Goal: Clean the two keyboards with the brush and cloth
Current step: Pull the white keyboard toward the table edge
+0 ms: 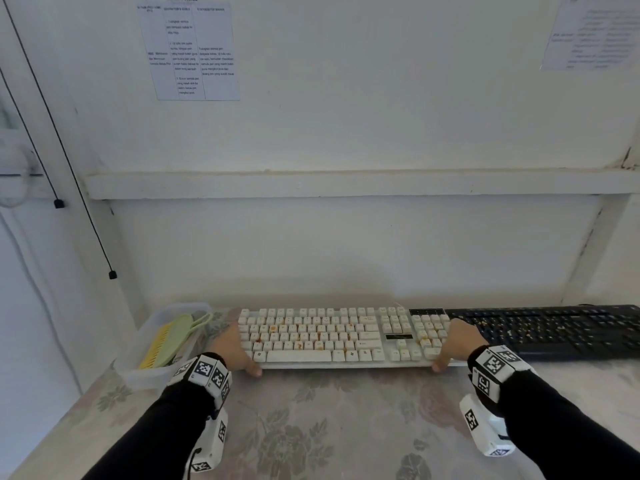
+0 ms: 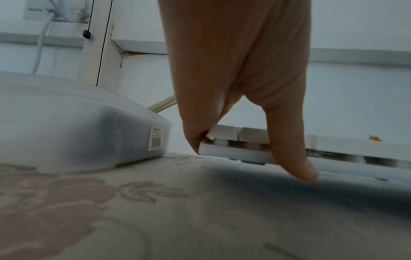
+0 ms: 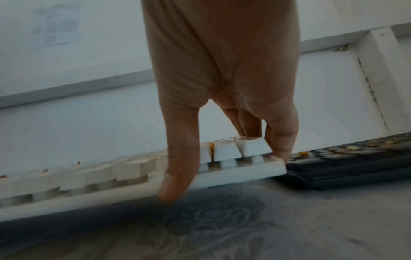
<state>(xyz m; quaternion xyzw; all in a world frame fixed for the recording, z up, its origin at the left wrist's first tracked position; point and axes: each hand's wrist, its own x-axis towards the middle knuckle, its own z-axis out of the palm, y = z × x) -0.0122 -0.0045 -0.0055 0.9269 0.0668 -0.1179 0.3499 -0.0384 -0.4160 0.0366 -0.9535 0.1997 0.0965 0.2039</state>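
Clamping white keyboard (image 1: 311, 336) ends, both hands' grip, left hand (image 1: 231, 344) and right hand (image 1: 459, 342), long axis left-right.

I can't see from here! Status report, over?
Left hand and right hand grip white keyboard ends. Brush untouched in bin. Black keyboard crowds right end.

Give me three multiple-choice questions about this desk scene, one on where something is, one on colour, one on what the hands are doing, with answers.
1. Where is the brush?
A. in the clear plastic bin left of the white keyboard
B. on the black keyboard
C. in the right hand

2. What colour are its bristles?
A. blue
B. yellow
C. black

3. What are the hands doing?
A. resting flat on the table
B. holding a cloth
C. gripping the white keyboard's two ends

Answers: A, the brush lies inside the bin; B, yellow bristles show; C, the left hand and right hand each hold one end.
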